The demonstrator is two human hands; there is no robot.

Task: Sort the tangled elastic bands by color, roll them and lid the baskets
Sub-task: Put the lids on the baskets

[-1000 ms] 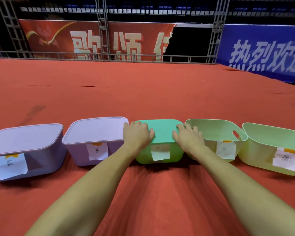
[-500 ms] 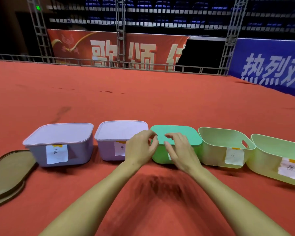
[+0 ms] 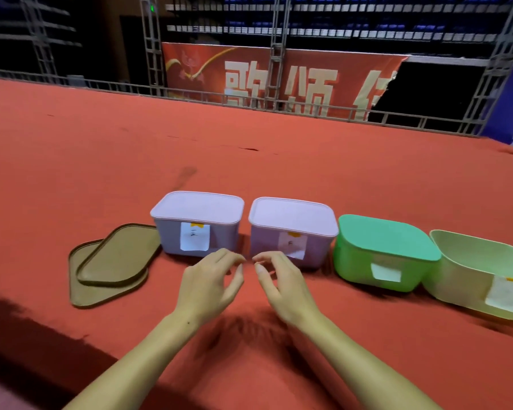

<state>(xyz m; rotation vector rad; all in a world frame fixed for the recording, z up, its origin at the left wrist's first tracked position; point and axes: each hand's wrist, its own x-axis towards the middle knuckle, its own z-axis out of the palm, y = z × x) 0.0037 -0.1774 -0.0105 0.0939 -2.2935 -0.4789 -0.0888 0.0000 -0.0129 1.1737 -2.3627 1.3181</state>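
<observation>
The green basket, lidded, is the landmark; its white label reads blank (too blurred). Left of it stand two lidded purple baskets, labels illegible; right, an open pale basket; long sides face the person. Far left lie two brown lids, stacked askew. Left hand and right hand hover left of it, fingers loosely curled, holding nothing; red banner behind reads 歌颂.
</observation>
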